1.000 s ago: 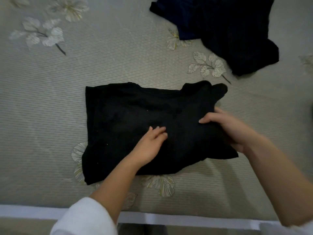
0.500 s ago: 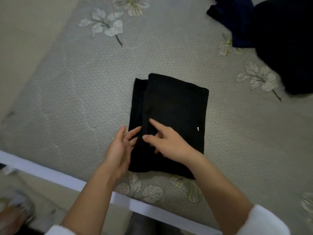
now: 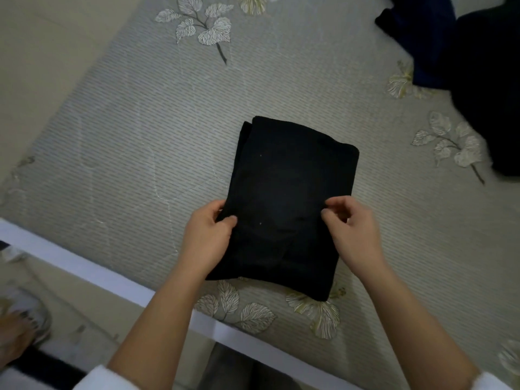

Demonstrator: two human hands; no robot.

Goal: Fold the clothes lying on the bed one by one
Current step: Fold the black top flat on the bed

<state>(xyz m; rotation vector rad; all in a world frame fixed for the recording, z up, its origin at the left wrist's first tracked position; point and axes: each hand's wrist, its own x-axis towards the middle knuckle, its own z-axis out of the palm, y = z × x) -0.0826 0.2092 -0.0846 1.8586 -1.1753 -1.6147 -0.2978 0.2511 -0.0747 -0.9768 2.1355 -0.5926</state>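
Right now the black garment (image 3: 289, 204) lies folded into a tall rectangle near the front edge of the bed (image 3: 126, 130), w/ both hands on its lower half. Left hand (image 3: 208, 237) grips the left edge, thumb on top and the other fingers apparently tucked under the cloth. Right hand (image 3: 356, 232) sits at the right edge, thumb and forefinger curled close as if pinching a bit of fabric; whether cloth is actually btwn them I can't tell.

Risks, as I judge them:
- Layers aren't flush: a strip of under-layer sticks out along the top-left edge, so lifting or folding again could let the stack slide apart.
- A grip on the top layer only would peel it open instead of moving the whole bundle.
- Bundle is close to the bed's white border (image 3: 84, 266); a tug toward the body might drag it over the edge.

Hard to make out: black on black hides the seams and fold lines, so layer count is unclear. The dark pile (image 3: 478, 80) top right is cut off by the frame; can't say how many pieces are in it. Something pale at lower left is blurred.
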